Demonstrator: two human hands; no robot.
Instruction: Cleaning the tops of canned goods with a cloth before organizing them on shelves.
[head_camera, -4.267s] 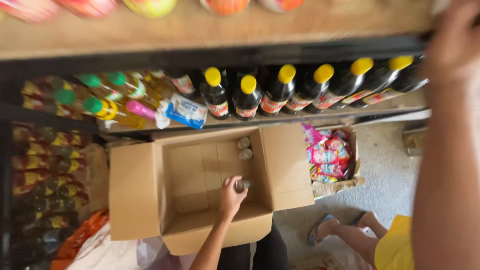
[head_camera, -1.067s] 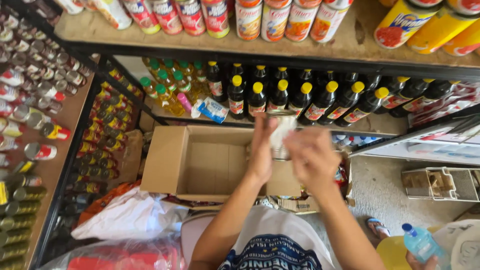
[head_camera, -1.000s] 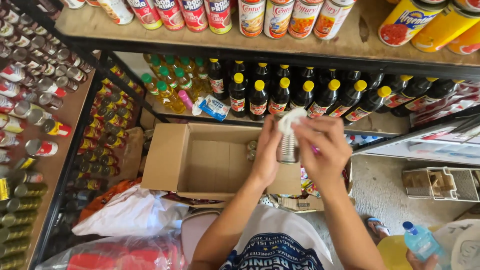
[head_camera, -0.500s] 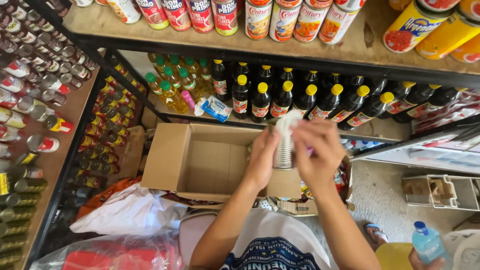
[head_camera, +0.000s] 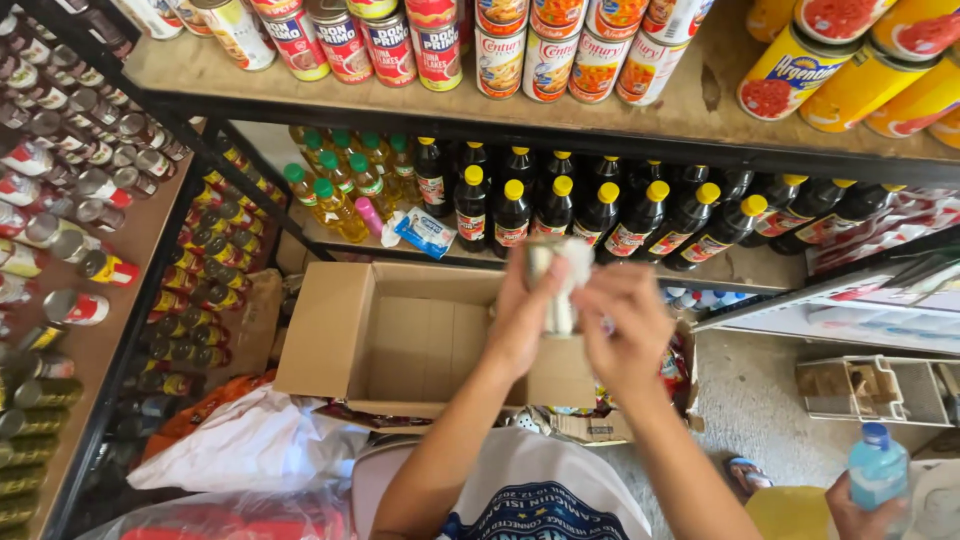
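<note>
I am holding a small tin can (head_camera: 548, 285) up at chest height, directly above the right rim of the open cardboard box (head_camera: 420, 340). My left hand (head_camera: 520, 320) is wrapping around the can's left side, fingers closed on it. My right hand (head_camera: 625, 325) is pressing a white cloth (head_camera: 575, 265) against the can's top and right side, fingers curled in a grip on the cloth.

The box is sitting below the can with its flaps folded outward; what shows of its floor is bare. The near flap is lying just beyond my shirt. Beyond the box's far edge, a row of dark sauce bottles (head_camera: 600, 210) with yellow caps is standing on the lower shelf, near the can but not touching it. Green-capped oil bottles (head_camera: 335, 190) are standing above the box's left corner. A wooden shelf edge (head_camera: 480, 110) carrying tinned goods is running well above my hands, leaving open room between. Another person's hand (head_camera: 865, 505) is gripping a blue water bottle (head_camera: 878, 465), well to the right of the box.
</note>
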